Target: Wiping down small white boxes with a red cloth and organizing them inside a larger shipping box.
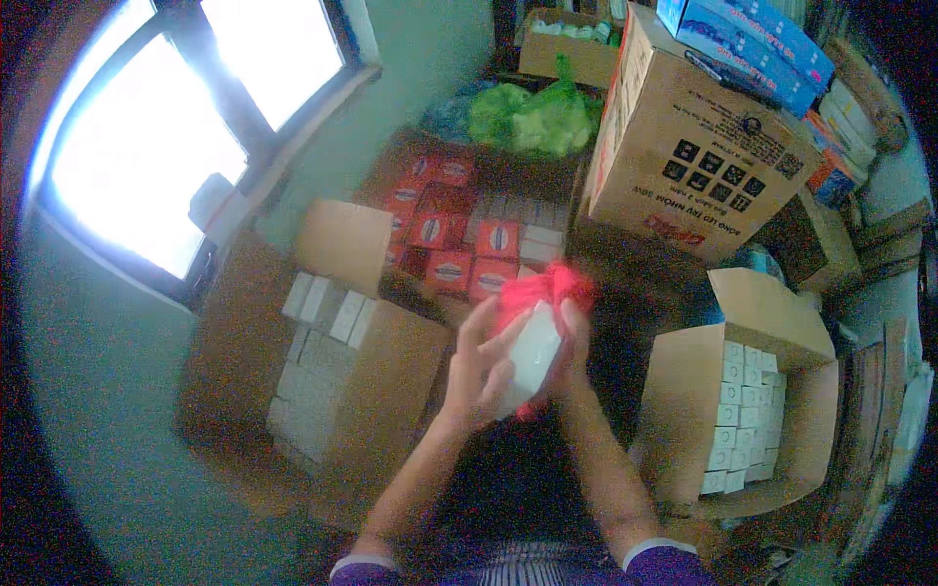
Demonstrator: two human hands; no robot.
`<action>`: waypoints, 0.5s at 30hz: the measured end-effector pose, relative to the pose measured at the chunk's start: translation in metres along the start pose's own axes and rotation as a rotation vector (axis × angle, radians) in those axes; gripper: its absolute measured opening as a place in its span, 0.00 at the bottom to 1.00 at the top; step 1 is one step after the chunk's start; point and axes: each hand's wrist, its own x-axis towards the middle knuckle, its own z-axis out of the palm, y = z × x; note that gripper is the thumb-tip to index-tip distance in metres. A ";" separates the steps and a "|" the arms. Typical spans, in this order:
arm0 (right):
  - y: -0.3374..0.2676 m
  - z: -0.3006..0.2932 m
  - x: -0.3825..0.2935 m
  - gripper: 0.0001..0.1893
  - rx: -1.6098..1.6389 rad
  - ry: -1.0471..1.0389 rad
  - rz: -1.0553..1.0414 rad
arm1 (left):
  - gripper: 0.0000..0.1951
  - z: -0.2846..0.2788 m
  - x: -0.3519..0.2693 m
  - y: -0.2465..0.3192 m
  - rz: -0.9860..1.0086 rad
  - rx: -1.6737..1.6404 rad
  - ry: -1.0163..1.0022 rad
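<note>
In the middle of the view, my left hand holds a white box, its fingers spread along the box's left side. A bright red plastic bag lies bunched behind the box and beside it, with a bit of red showing below. My right hand is closed around the right side of the bag, against the box. Most of the right fingers are hidden. Whether the box is partly inside the bag or only against it, I cannot tell.
Open cartons of small white boxes stand at left and right. Beyond my hands are red boxes in rows and green plastic bags. A large printed carton with blue boxes on top stands at upper right.
</note>
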 end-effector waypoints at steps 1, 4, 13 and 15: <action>-0.006 0.007 -0.001 0.13 -0.002 0.008 -0.001 | 0.41 -0.002 -0.001 -0.004 0.041 0.086 -0.098; -0.025 0.076 -0.028 0.14 -0.207 0.046 -0.280 | 0.45 -0.012 -0.023 -0.042 -0.037 0.081 -0.007; 0.023 0.045 -0.079 0.22 -1.314 -0.155 -0.678 | 0.32 0.005 -0.001 -0.028 -0.277 -0.469 0.254; 0.010 0.053 -0.069 0.20 -1.462 -0.158 -0.798 | 0.35 0.005 -0.006 -0.040 -0.207 -0.223 0.217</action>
